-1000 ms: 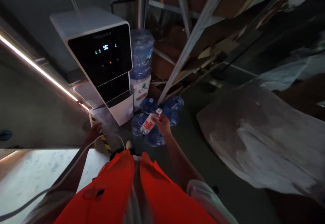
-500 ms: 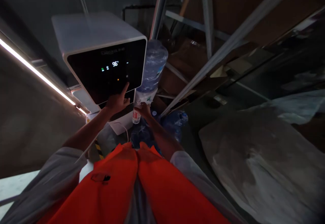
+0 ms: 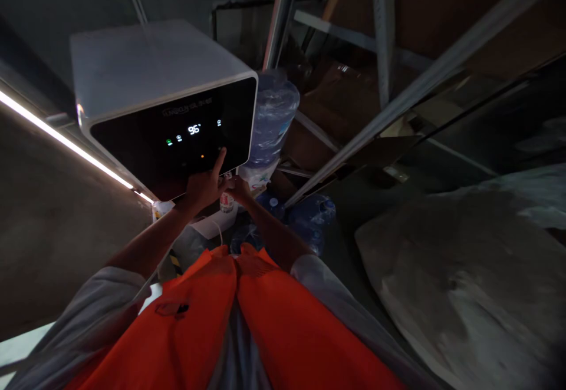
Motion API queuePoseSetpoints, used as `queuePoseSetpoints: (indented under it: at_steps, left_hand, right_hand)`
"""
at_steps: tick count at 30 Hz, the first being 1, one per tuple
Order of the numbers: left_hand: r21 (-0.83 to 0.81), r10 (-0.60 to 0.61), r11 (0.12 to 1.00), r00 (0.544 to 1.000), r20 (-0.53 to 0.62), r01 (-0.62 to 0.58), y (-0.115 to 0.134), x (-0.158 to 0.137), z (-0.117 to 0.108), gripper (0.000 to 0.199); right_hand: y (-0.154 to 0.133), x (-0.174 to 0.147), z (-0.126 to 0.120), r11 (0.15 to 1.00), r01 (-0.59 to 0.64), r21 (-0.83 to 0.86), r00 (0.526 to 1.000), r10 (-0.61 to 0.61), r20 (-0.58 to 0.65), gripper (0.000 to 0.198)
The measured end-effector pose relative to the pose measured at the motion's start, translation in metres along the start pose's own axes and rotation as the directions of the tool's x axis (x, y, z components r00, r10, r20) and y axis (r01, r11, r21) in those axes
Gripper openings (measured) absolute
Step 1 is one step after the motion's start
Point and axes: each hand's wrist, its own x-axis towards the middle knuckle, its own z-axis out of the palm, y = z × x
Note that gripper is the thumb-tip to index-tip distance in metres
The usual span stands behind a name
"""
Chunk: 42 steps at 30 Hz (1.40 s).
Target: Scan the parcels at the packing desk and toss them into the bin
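- While the left hand (image 3: 204,188) extends only its index finger, apparently to a control, near the lower right corner of the glossy black panel (image 3: 128,148), the right hand (image 3: 239,189) grips the clear, red-labelled plastic bottle (image 3: 226,202).
- Bottle: below the panel's lower edge, probably under an outlet.
- White digits (image 3: 193,130): "96°"; other lettering (image 3: 187,107): blurred.

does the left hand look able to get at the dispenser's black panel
Likely yes: the left hand has its index finger extended at the black panel, with nothing visibly in between.
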Motion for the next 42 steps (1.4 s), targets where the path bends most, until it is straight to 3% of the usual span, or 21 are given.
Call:
queuePoseSetpoints:
  at_steps: [9, 30, 42]
  left_hand:
    - [-0.045, 0.027, 0.999, 0.999, -0.022, -0.028, -0.006, -0.001, 0.007, 0.088]
    - [-0.030, 0.000, 1.000, 0.998, -0.058, -0.002, -0.004, -0.001, 0.012, 0.086]
    - [0.029, -0.096, 0.995, 0.995, -0.033, 0.097, 0.007, -0.003, 0.010, 0.089]
  right_hand:
    - [-0.003, 0.001, 0.006, 0.997, 0.066, 0.047, 0.997, -0.068, 0.035, 0.045]
    - [0.003, 0.002, 0.004, 0.997, 0.067, 0.038, 0.998, -0.068, 0.017, 0.047]
    - [0.000, 0.001, 0.000, 0.995, 0.090, 0.043, 0.996, -0.090, 0.016, 0.043]
